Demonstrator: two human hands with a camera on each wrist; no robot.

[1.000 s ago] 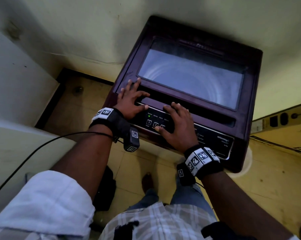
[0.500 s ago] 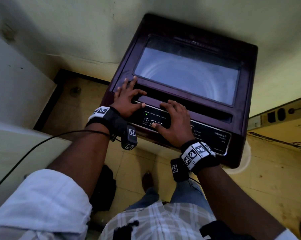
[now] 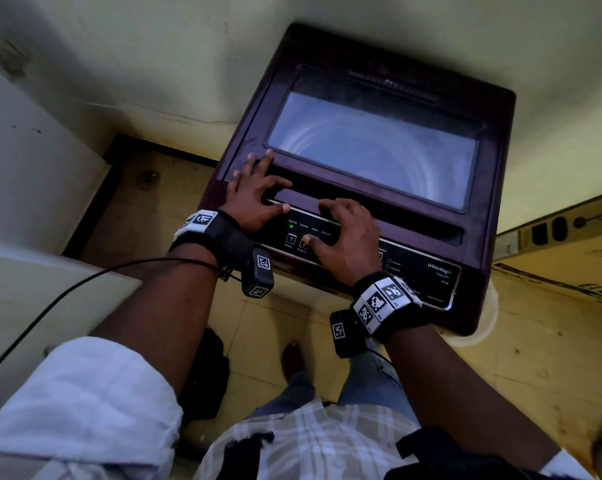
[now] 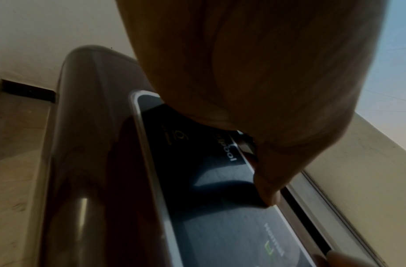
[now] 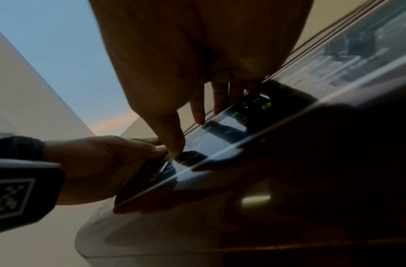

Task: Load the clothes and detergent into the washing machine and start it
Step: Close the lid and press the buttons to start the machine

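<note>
A maroon top-loading washing machine (image 3: 493, 188) stands against the wall with its glass lid (image 3: 372, 147) down. Its black control panel (image 3: 420, 271) runs along the front edge, and a green light (image 3: 291, 225) glows under "Normal". My left hand (image 3: 254, 195) rests flat on the machine's front left corner, fingers spread, thumb on the panel's upper edge (image 4: 269, 199). My right hand (image 3: 344, 237) lies over the panel, fingers on the lid's front lip, and its thumb (image 3: 310, 241) presses a button beside the "1" key (image 3: 291, 239). The thumb (image 5: 174, 144) touches the panel in the right wrist view. No clothes or detergent show.
Pale walls close in behind and to the left of the machine. A cardboard box (image 3: 562, 258) stands to its right. A black cable (image 3: 67, 292) runs from my left wrist. A dark bag (image 3: 206, 375) and my foot (image 3: 292, 358) are on the tiled floor below.
Both hands stay on the machine. The right thumb has slid slightly left along the panel buttons; the green light under "Normal" stays lit.
</note>
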